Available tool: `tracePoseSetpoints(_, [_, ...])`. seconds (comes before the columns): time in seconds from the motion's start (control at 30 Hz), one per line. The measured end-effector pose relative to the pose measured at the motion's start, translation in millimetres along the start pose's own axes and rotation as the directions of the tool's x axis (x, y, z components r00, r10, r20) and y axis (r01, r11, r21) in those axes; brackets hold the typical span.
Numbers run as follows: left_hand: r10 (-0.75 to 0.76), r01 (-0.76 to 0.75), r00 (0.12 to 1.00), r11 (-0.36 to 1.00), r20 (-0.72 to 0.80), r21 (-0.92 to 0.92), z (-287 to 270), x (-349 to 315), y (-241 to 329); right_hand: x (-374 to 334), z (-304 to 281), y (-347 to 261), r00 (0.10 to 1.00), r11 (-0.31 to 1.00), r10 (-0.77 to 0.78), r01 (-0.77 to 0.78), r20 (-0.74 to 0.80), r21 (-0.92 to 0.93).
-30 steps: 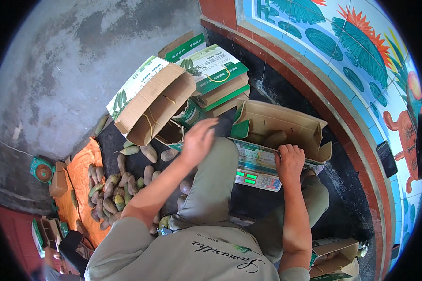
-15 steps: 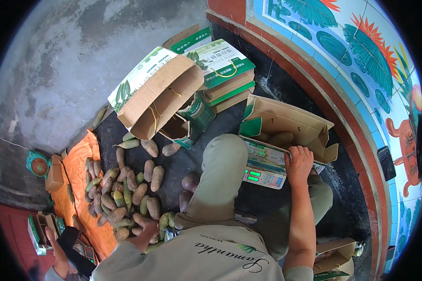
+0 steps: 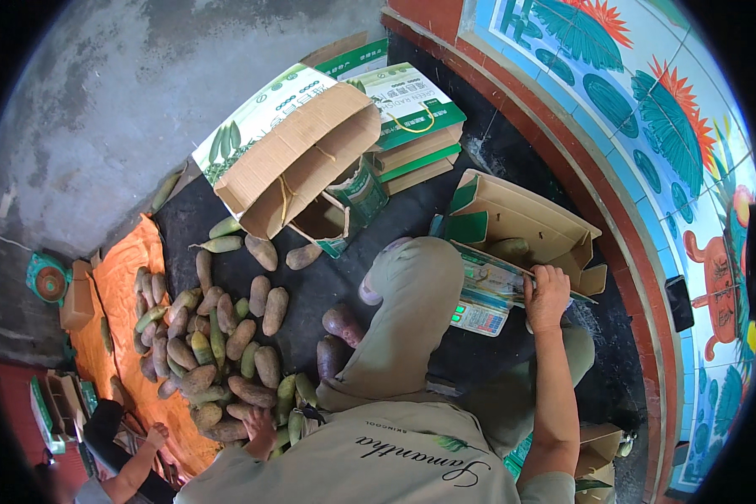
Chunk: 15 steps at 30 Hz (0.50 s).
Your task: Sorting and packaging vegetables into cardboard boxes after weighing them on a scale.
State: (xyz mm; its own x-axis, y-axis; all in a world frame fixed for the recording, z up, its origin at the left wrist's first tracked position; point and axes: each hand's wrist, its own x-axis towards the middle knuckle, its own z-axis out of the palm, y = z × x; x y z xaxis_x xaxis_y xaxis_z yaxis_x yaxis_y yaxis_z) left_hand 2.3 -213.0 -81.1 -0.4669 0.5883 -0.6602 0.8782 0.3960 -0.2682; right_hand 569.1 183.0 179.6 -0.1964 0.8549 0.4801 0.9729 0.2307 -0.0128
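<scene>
My right hand is closed on the near wall of an open carton. A soil-covered radish lies inside; the carton's flaps hide part of its interior. Under the carton, a scale with lit green digits and a keypad shows partly. At the lower left, my left hand reaches into a pile of long radishes, some brown with soil, some greenish. Its fingers are stretched out and touch the nearest radishes; my sleeve hides its wrist.
An empty tilted carton leans beside stacked green-and-white cartons. Purplish radishes lie beside my bent knee. An orange sheet is left of the pile. Another person's arm shows at lower left. A tiled wall curves at right.
My left hand has drawn back slightly toward me at the pile's near edge. My right hand stays on the carton, whose inside shows less of its contents. The view has shifted a little.
</scene>
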Motion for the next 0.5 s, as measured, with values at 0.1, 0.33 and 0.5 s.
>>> tracePoseSetpoints(0.1, [-0.029,0.028,0.997,0.999,0.074,0.015,-21,-6,2,-4,0,1,1.0,1.0,0.002,-0.002,-0.003,-0.012])
tracePoseSetpoints(0.33, [-0.053,0.028,0.969,0.994,0.243,0.106,-43,11,-12,-4,1,-1,1.0,1.0,0.005,-0.005,0.018,-0.022])
tracePoseSetpoints(0.5, [-0.05,0.038,0.98,0.997,0.192,0.064,-43,17,-6,-3,3,1,1.0,0.999,0.004,-0.004,0.012,-0.038])
